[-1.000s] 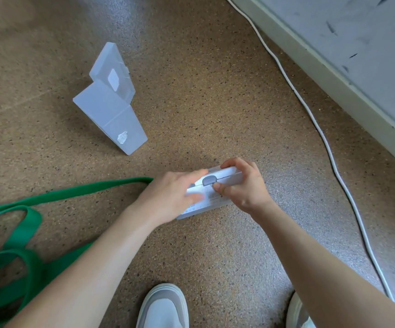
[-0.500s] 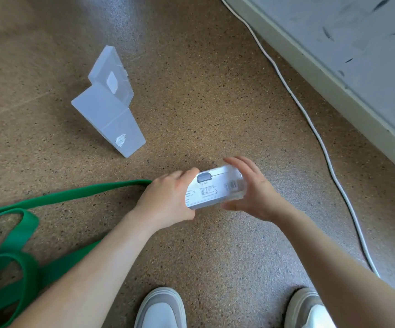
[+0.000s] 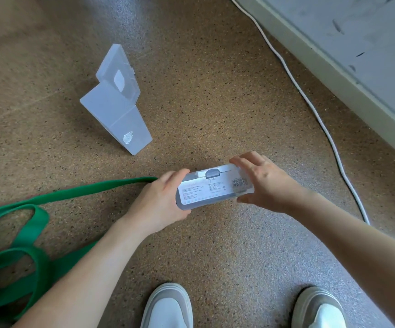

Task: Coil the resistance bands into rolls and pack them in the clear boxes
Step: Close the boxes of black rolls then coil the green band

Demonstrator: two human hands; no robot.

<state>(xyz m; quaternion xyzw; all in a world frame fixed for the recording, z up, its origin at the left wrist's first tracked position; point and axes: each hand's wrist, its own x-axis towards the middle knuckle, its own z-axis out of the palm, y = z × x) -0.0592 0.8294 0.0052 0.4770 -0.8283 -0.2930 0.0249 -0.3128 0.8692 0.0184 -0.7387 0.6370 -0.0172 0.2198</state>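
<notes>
Centre frame: left hand (image 3: 158, 202) and right hand (image 3: 267, 183) grip closed box (image 3: 213, 188) by its ends; green band (image 3: 37, 233) lower left; open box (image 3: 118, 107) upper left

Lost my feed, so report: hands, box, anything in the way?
Left hand and right hand both grip closed clear box. Green band uncoiled, left. Open box beyond; nothing blocking.

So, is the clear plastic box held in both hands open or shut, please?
Shut: the clear plastic box has its grey latch down across the seam.
</notes>
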